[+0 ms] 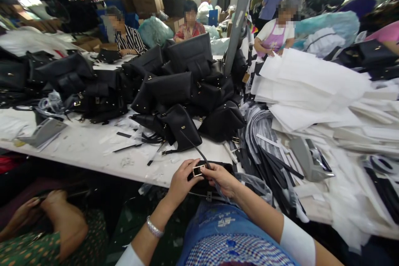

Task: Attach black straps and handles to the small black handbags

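Note:
At the table's near edge my left hand (pixel 183 181) has its thumb and fingers closed round a rectangular gold buckle (pixel 198 170). My right hand (pixel 222 178) pinches a thin dark strap (pixel 199 149) right beside the buckle, its thumb at the buckle's right side. The strap rises up and left, in front of a black bag. Under both hands lies another black bag (pixel 222 167), partly hidden by them. A heap of black bags (pixel 170 87) with small gold fittings sits just beyond my hands.
White sheets (pixel 305 83) are stacked at the right, near a grey tape dispenser (pixel 308 160) and bundled dark strips (pixel 268 153). A second dispenser (pixel 43 131) stands on the left of the white table (pixel 93 149). People sit across it; another person's arms show at lower left.

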{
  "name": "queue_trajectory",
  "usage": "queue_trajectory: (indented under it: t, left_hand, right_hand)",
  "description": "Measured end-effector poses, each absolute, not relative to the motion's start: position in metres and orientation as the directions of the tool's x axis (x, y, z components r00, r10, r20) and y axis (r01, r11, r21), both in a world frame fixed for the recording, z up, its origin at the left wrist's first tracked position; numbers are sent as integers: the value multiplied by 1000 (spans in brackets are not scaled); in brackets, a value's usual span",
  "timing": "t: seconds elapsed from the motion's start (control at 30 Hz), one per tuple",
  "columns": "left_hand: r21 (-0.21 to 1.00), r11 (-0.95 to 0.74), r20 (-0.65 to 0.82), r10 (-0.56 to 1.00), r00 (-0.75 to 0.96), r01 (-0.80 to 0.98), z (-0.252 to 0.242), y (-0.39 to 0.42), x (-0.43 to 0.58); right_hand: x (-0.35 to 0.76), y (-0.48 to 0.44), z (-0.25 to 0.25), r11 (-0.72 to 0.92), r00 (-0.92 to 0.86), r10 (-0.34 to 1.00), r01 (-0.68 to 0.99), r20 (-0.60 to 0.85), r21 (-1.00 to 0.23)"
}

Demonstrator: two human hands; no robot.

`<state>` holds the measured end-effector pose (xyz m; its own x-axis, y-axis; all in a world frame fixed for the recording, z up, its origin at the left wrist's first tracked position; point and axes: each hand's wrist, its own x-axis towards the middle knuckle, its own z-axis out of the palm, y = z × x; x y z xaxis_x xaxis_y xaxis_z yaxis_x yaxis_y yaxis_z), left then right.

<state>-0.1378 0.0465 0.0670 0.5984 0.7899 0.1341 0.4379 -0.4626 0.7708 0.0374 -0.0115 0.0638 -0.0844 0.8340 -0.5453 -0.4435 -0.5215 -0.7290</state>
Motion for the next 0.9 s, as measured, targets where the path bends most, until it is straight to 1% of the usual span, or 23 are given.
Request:
queue_trajectory:
  t: [0.1, 0.17, 0.27, 0.33, 0.4, 0.5, 0.57, 0.63, 0.77, 0.9]
  left_hand:
    - [756, -477, 189, 814, 549, 448, 73, 40, -141]
    - [710, -527, 234, 801, 550, 466, 76, 37, -141]
    - [635, -603, 267, 758, 596, 482, 80, 34, -137]
    - [651, -585, 251, 767, 591, 483, 82, 36, -135]
    - [719, -505, 213, 814, 541, 477, 82, 41, -135]
    - [861, -281, 102, 912, 397, 424, 77, 53, -140]
    - [939, -115, 9, 950, 312, 325, 71, 62, -144]
    - [983, 9, -60, 960, 274, 185, 65, 68, -147]
    - [984, 163, -142, 959, 244, -68, 57, 73, -148]
    - [945, 270, -236, 954, 184, -186, 47, 76, -150]
  right_hand:
    - [41, -9, 69, -471, 11, 855, -398, -518, -787]
    - [41, -8, 72, -417, 45, 885, -363, -463, -833]
    - [39, -8, 75, -351, 29, 925, -316, -379, -881]
    - [39, -9, 78, -313, 15, 944, -281, -330, -907]
    - [42, -11, 79, -267, 18, 961, -220, -277, -938]
    - [52, -17, 75, -238, 15, 971, -110, -241, -965]
    - [59, -22, 66, -256, -10, 967, -74, -256, -964]
    - [64, -28, 55, -281, -37, 960, -71, -279, -957]
    - [68, -37, 36, -319, -39, 948, -68, -317, -945]
    - [72, -42, 25, -345, -93, 936, -52, -339, -937]
